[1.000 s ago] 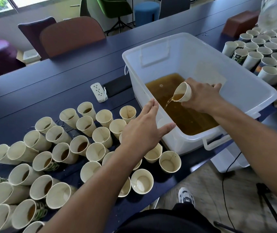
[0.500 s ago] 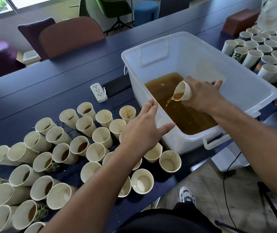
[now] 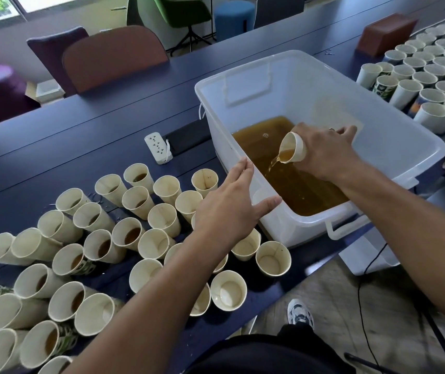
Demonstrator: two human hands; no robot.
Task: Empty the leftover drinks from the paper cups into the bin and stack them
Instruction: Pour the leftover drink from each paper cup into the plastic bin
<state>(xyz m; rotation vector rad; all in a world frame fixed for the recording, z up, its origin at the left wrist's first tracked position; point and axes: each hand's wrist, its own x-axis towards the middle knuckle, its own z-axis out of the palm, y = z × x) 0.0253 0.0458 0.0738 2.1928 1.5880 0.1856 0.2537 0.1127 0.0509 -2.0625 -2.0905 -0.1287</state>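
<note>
Right hand (image 3: pixel 323 151) fingers grip one tilted cup (image 3: pixel 294 151) pouring into one bin (image 3: pixel 256 85); left hand (image 3: pixel 229 203) fingers spread, holding nothing.

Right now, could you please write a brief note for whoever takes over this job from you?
Right hand: grips a tilted paper cup over the bin, brown drink pouring out.
Left hand: open, fingers resting on the bin's near rim.
Left cups: many on the table still hold drink; those nearest the bin look empty.
Done: the bin already holds brown liquid.
Left: finish this pour, empty the remaining cups, stack them; no stack is visible yet.
</note>
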